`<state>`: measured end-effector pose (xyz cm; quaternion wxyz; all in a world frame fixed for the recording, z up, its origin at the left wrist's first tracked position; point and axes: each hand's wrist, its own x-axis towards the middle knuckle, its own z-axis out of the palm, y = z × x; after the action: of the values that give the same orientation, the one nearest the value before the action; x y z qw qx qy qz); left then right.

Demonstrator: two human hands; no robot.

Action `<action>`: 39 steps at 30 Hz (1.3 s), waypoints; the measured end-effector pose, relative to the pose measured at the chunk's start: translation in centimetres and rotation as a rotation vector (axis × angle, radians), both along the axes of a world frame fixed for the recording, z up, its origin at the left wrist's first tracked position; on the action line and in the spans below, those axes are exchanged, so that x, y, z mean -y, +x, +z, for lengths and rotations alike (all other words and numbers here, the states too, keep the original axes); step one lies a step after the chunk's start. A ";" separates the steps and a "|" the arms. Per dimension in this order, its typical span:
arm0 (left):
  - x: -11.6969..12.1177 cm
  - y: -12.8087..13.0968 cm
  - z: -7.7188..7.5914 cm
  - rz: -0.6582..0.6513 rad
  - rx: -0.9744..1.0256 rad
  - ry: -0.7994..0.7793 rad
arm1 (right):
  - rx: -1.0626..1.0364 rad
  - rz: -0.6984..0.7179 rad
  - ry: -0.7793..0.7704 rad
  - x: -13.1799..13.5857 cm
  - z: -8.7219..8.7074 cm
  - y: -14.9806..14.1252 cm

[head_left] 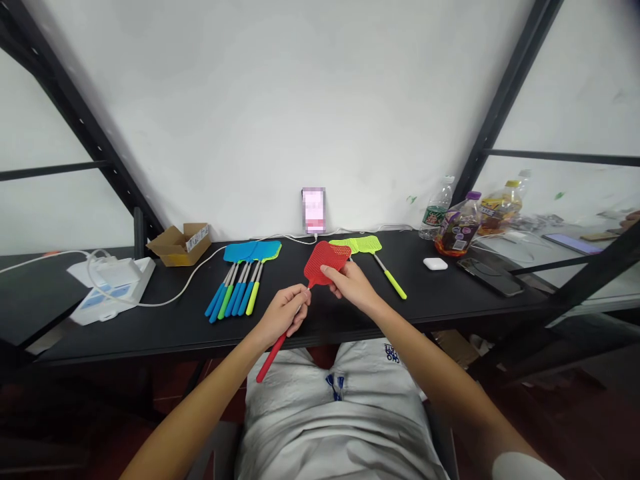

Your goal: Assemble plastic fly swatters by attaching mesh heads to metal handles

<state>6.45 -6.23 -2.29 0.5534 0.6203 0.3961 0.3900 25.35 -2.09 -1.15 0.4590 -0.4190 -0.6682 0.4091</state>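
A red fly swatter [320,257] is held up over the table's front edge, tilted with its handle toward the lower left. My left hand [286,310] is closed around its shaft just below the head. The fingers of my right hand [351,285] pinch the right side of the mesh head, thumb on top. Left of my hands lies a row of several fly swatters [253,252] with blue, green and yellow-green handles, their heads overlapping. Behind my right hand rest yellow-green fly swatters [367,245], one with its handle [395,284] pointing toward me.
A phone [314,212] leans on the wall, plugged into a white cable. An open cardboard box [181,245] and a white device [114,287] stand on the left. At right are bottles [457,227], a white earphone case [435,264] and a dark phone [490,277]. Black metal posts flank the table.
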 end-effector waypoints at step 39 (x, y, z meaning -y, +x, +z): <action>-0.5 -0.7 -0.1 -0.092 0.063 -0.016 | -0.374 0.380 -0.229 -0.9 0.5 1.6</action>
<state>5.75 -5.70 -2.39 0.5879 0.6208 0.3527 0.3803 26.92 -1.24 -0.63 0.4390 -0.2530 -0.5879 0.6306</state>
